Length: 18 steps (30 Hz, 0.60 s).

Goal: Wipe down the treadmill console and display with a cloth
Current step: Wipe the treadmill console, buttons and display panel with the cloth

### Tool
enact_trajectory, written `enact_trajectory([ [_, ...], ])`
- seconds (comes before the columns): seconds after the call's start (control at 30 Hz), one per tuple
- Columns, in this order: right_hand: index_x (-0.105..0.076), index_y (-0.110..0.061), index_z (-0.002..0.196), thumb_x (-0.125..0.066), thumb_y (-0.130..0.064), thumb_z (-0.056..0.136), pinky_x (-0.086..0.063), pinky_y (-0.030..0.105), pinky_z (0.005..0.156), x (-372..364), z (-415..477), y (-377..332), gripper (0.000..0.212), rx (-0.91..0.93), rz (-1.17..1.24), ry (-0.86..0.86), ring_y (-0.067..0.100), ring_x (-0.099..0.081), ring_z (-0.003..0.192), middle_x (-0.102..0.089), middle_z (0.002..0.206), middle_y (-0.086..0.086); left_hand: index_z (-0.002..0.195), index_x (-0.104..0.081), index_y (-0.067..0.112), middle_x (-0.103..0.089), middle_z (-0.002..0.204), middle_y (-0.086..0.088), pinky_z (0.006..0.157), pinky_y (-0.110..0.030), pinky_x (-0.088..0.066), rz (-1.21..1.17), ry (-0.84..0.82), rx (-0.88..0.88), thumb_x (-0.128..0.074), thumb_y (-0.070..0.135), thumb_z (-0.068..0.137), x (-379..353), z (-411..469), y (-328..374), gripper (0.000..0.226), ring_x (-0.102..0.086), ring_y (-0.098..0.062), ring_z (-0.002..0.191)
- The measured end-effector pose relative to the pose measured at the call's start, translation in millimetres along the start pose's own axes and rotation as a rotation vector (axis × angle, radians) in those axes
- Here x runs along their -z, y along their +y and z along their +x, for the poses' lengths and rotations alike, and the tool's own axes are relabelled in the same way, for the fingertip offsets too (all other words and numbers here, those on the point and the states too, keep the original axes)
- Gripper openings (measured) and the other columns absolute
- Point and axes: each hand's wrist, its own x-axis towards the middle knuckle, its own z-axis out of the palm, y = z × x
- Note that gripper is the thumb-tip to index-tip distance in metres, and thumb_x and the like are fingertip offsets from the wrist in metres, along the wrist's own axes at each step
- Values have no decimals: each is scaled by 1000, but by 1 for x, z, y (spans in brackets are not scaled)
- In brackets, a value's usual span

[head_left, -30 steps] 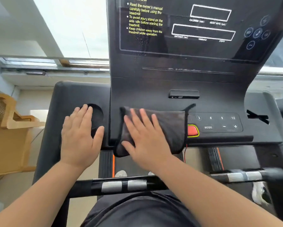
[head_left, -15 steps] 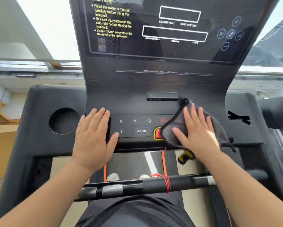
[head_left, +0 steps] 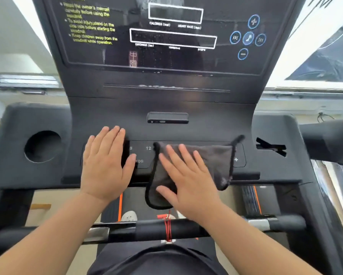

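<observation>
Head view: the dark grey soft cloth with black stitched edging (head_left: 206, 161) lies over the centre-right of the black button strip (head_left: 142, 154) on the matte black treadmill console (head_left: 166, 104). Its lower left corner droops past the console's front lip.

Your right hand (head_left: 186, 181) lies flat on the cloth, fingers straight and spread, pressing and not pinching. Your left hand (head_left: 105, 165) lies flat on the strip's left end, fingers straight, holding nothing.

Handling, my read: the cloth is thin, limp and v. light. It bunches and slides on smooth plastic, so palm pressure over its middle is the best hold. Pinch the hanging corner only if you need to refold. The keys look flush, so a hard press might trigger one. Go light there.

The glossy black display panel w/ yellow caution text (head_left: 166, 36) stands upright above and well apart from the cloth. Faint specks seem to show on it.

Containers: the round cup-holder recess (head_left: 42, 146) sits on the left wing. Nothing shows inside, but its bottom is dark. The angular slot on the right wing (head_left: 270, 148) is too dark to tell the contents.
</observation>
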Motion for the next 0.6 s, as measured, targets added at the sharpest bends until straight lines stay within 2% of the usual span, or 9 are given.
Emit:
enact_trajectory([
  [0.1, -28, -24, 162, -39, -66, 94, -12, 51, 125, 8, -24, 55, 81, -155, -27, -5, 29, -12, 158, -14, 172, -1, 145, -50, 2, -51, 150, -16, 119, -54, -22, 10, 9, 16, -40, 45, 94, -9, 8, 13, 67, -40, -38, 143],
  [0.17, -24, -21, 163, -31, -68, 92, -9, 50, 126, 18, -27, 93, 85, -291, -76, -26, 31, -10, 158, -9, 172, 1, 145, -49, 2, -51, 151, -16, 120, -53, -22, 37, 6, 23, -41, 47, 94, -13, 8, 15, 68, -40, -38, 143],
  [0.27, -10, -17, 165, -15, -72, 90, -7, 52, 128, 31, -8, 130, 93, -426, -93, -36, 35, 0, 159, 3, 173, 8, 145, -50, 3, -50, 151, -16, 120, -52, -22, 71, 4, 27, -41, 48, 93, -13, 7, 15, 69, -41, -38, 143],
  [0.37, 4, -14, 164, -5, -73, 90, -1, 54, 128, 35, 24, 125, 95, -506, -104, -19, 39, 10, 157, 12, 171, 16, 144, -51, 4, -50, 151, -15, 119, -52, -23, 91, 2, 38, -40, 49, 93, -12, 7, 16, 69, -42, -37, 143],
  [0.4, 5, -14, 163, -4, -73, 90, 0, 54, 127, 36, 32, 117, 94, -494, -106, -8, 41, 10, 157, 12, 171, 18, 144, -51, 4, -51, 151, -16, 119, -52, -24, 97, 5, 38, -40, 49, 93, -12, 7, 16, 69, -42, -37, 142],
  [0.47, 3, -17, 164, -5, -69, 93, 0, 54, 126, 36, 38, 98, 88, -355, -117, -23, 41, 9, 157, 11, 172, 15, 143, -51, 4, -52, 150, -16, 118, -52, -25, 110, -1, 34, -39, 48, 93, -12, 8, 16, 68, -43, -37, 142],
  [0.6, -9, -27, 164, -15, -58, 99, -5, 52, 128, 29, 20, 76, 73, -46, -63, -70, 29, 4, 159, 1, 173, -3, 144, -50, 4, -52, 150, -16, 118, -52, -25, 117, -16, 47, -38, 48, 93, -12, 7, 17, 69, -42, -37, 142],
])
